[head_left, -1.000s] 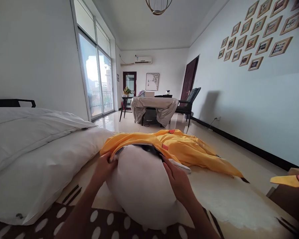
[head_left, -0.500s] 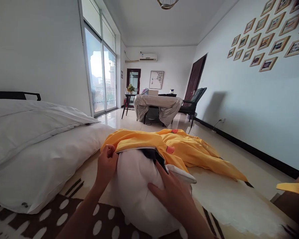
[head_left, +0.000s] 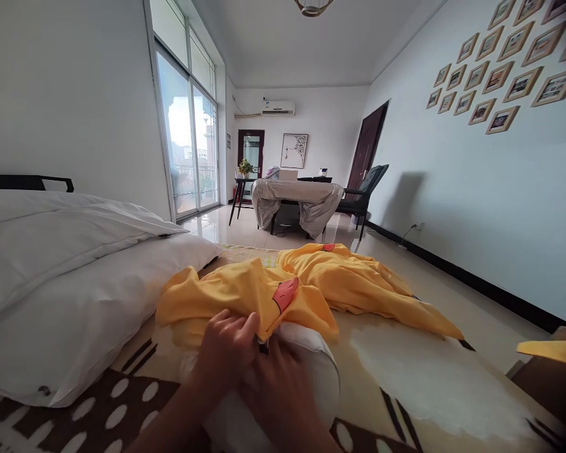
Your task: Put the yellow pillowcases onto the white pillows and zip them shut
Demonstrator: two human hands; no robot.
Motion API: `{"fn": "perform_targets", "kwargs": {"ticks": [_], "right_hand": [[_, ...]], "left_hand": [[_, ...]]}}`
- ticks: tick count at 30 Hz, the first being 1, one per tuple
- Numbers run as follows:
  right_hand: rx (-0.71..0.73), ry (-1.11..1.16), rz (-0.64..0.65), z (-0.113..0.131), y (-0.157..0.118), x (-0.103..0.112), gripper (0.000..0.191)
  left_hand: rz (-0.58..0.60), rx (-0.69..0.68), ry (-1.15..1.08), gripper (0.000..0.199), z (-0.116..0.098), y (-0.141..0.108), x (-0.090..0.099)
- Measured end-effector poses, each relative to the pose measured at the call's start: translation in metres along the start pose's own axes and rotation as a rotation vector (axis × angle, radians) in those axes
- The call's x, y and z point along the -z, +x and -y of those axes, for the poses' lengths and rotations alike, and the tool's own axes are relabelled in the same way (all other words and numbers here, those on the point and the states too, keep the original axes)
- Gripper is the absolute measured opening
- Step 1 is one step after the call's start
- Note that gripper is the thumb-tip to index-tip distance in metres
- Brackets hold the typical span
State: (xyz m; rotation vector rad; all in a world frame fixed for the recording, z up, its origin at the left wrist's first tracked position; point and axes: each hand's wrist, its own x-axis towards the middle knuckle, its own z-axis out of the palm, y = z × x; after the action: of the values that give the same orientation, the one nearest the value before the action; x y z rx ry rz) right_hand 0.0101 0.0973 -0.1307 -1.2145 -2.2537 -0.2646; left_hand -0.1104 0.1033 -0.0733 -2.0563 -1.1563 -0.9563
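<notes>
Fingers closed, a left hand (head_left: 229, 349) grips yellow cloth (head_left: 212, 292) at 12 o'clock; the right hand (head_left: 283, 387) presses alongside, its grip unclear, at a white pillow (head_left: 324, 365). The hands, apart moments ago, now meet, apparently gathering the cloth's opening. White bedding (head_left: 75, 296) lies at 10 o'clock, more yellow fabric (head_left: 353, 280) at 1.

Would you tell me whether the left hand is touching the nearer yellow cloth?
Touching. The head view shows the left hand with its fingers closed on the near edge of the nearer yellow cloth.
</notes>
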Motion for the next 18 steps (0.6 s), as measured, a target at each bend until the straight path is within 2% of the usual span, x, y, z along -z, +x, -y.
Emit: {"fn": "perform_targets", "kwargs": {"ticks": [4,6,8,11,13,16,18], "right_hand": [[0.02,0.029,-0.119,-0.004,0.0,-0.017,0.014],[-0.022,0.078,-0.116,-0.005,0.002,-0.016,0.014],[-0.068,0.156,-0.052,-0.006,0.006,-0.004,0.021],[-0.08,0.28,0.069,-0.012,0.012,0.027,0.044],[-0.047,0.39,0.16,-0.023,0.012,0.052,0.054],[-0.094,0.515,0.249,-0.047,0.008,0.083,0.056],[-0.223,0.432,0.207,-0.062,0.005,0.096,0.059]], "left_hand": [[0.004,-0.117,-0.038,0.025,-0.016,-0.002,0.001],[0.035,-0.107,-0.042,0.025,-0.016,-0.004,-0.002],[0.143,0.013,-0.033,0.024,-0.008,-0.005,-0.006],[0.398,0.342,-0.025,0.028,0.012,-0.001,-0.011],[0.515,0.503,-0.035,0.032,0.026,0.004,-0.011],[0.561,0.593,-0.041,0.031,0.041,0.009,-0.003],[0.578,0.619,-0.035,0.029,0.047,0.009,0.004]]}}
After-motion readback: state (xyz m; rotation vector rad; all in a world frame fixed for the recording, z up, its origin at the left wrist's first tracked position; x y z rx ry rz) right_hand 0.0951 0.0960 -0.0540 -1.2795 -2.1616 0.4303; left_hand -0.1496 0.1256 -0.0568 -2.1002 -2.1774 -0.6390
